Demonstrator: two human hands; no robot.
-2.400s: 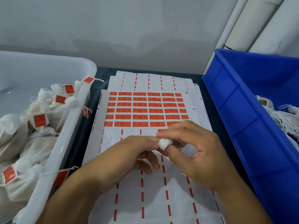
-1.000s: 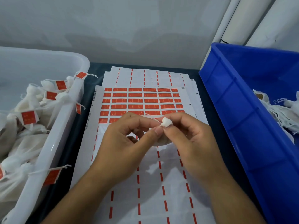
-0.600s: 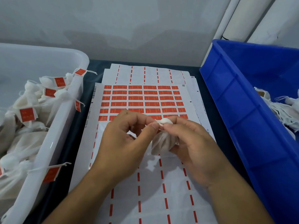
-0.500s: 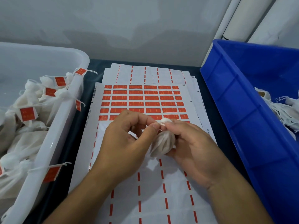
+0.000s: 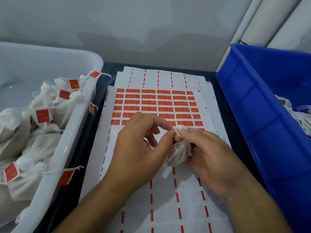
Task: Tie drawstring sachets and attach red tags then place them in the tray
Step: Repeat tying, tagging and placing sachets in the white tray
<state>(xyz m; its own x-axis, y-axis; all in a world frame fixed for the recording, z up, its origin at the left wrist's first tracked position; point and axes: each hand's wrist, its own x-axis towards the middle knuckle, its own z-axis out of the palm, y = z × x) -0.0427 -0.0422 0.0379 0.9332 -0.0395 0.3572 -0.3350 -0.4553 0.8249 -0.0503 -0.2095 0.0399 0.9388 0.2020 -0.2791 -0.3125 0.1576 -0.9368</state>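
Note:
A small white drawstring sachet [image 5: 178, 153] hangs over the label sheet, gathered at its neck. My right hand [image 5: 208, 157] grips the sachet's neck and body from the right. My left hand [image 5: 139, 148] pinches the thin white drawstring right at the neck, thumb and forefinger together. A sheet of red tags [image 5: 156, 105] lies flat behind the hands, its nearer rows peeled bare. The white tray [image 5: 70, 148] at the left holds several tied sachets with red tags [image 5: 43, 116].
A blue bin [image 5: 262, 125] stands at the right with several untied white sachets [image 5: 299, 115] inside. More label sheets lie stacked under the top one. A grey wall closes the back, with white pipes at the upper right.
The sachet has dropped from being held up by its neck to hanging lower in my right hand. My left fingers have stayed pinched at the drawstring by the neck.

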